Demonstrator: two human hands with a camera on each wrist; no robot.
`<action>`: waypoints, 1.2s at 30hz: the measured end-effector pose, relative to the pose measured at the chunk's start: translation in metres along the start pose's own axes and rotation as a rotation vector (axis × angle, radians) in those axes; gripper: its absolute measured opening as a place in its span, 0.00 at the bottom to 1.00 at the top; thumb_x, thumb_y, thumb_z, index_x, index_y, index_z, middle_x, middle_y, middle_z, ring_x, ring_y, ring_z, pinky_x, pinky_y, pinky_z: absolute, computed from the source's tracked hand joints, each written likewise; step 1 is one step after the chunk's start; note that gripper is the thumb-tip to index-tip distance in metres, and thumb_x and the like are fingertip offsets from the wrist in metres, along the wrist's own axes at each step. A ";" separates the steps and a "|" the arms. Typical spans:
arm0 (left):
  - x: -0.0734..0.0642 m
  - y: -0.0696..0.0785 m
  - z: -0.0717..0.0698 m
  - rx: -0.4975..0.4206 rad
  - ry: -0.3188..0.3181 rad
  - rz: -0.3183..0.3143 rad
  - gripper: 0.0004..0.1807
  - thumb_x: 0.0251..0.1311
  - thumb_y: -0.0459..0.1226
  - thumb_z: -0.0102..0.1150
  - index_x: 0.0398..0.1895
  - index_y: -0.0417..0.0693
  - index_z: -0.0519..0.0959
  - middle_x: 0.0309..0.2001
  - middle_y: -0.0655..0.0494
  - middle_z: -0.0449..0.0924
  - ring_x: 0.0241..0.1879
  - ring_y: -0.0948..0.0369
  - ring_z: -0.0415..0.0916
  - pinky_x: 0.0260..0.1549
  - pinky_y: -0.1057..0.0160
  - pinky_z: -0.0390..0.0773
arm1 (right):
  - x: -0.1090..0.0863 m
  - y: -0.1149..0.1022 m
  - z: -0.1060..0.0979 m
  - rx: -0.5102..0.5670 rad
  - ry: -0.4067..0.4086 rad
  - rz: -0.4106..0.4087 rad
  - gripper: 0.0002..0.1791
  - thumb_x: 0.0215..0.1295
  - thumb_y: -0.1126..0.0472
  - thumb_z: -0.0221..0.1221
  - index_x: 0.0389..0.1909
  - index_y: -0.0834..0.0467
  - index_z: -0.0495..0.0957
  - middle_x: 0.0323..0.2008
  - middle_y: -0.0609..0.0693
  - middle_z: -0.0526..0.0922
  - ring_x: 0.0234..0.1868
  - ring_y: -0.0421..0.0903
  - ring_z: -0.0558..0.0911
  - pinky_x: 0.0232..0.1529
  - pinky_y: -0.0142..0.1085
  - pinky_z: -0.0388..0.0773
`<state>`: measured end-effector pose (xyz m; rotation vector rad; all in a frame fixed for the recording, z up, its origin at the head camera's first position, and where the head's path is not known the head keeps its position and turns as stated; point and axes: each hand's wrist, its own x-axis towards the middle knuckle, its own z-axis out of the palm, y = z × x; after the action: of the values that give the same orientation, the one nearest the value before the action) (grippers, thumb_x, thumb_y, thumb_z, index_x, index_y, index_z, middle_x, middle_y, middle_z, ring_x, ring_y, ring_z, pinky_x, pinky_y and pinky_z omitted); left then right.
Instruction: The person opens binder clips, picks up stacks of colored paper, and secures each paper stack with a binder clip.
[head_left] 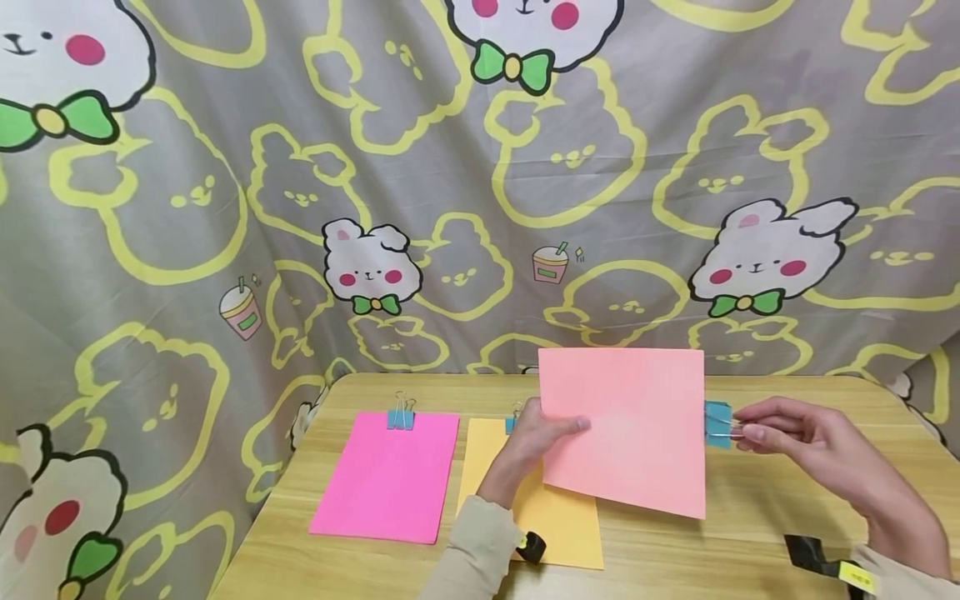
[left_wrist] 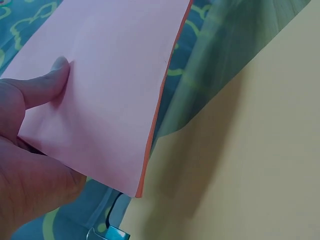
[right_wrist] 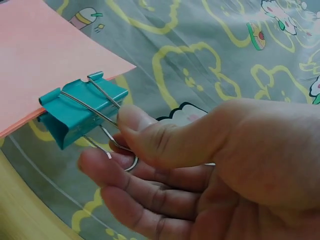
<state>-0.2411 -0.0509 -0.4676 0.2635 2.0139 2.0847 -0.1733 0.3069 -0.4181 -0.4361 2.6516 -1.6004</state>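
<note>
A stack of light pink paper sheets (head_left: 630,400) is held up above the table, tilted. My left hand (head_left: 538,433) grips it at its left edge, thumb (left_wrist: 47,85) across the front and the other fingers hidden behind. At the opposite edge of the stack sits a teal binder clip (right_wrist: 85,112). My right hand (head_left: 817,442) pinches the clip's wire handles between thumb and fingers. In the right wrist view the clip's mouth is at the paper's edge, with one handle above and one below.
On the wooden table (head_left: 772,517) lies a bright pink paper stack (head_left: 390,479) with a teal binder clip (head_left: 401,418) at its top. Beside it, partly covered by my left arm, is a yellow stack (head_left: 562,525), also clipped. A patterned curtain (head_left: 450,183) hangs behind.
</note>
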 end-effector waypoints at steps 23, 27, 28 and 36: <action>-0.001 0.001 0.004 0.032 -0.012 -0.003 0.14 0.56 0.31 0.74 0.44 0.39 0.82 0.36 0.54 0.84 0.33 0.62 0.80 0.35 0.64 0.80 | 0.010 -0.003 0.011 0.071 -0.113 0.027 0.18 0.78 0.67 0.54 0.60 0.76 0.71 0.44 0.54 0.89 0.43 0.42 0.88 0.43 0.33 0.83; -0.001 0.000 0.003 0.040 -0.013 -0.012 0.15 0.55 0.31 0.74 0.44 0.39 0.82 0.36 0.53 0.84 0.33 0.61 0.80 0.35 0.64 0.81 | 0.009 -0.001 0.008 0.112 -0.163 0.038 0.20 0.80 0.66 0.51 0.62 0.77 0.69 0.46 0.54 0.88 0.46 0.43 0.88 0.45 0.34 0.84; -0.001 0.000 0.003 0.043 -0.013 -0.017 0.15 0.55 0.31 0.74 0.44 0.39 0.82 0.36 0.53 0.84 0.33 0.61 0.80 0.35 0.64 0.81 | 0.009 -0.001 0.007 0.114 -0.164 0.053 0.20 0.80 0.65 0.51 0.63 0.77 0.69 0.47 0.54 0.88 0.46 0.42 0.88 0.45 0.33 0.83; 0.000 -0.002 0.006 -0.025 -0.083 -0.044 0.16 0.58 0.31 0.72 0.48 0.40 0.81 0.39 0.53 0.85 0.36 0.61 0.81 0.38 0.63 0.81 | 0.006 -0.006 0.009 0.025 -0.021 0.131 0.25 0.77 0.58 0.58 0.65 0.70 0.71 0.49 0.44 0.87 0.45 0.38 0.86 0.43 0.28 0.80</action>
<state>-0.2391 -0.0457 -0.4694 0.2930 1.9277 2.0364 -0.1766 0.2948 -0.4167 -0.2706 2.5822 -1.5810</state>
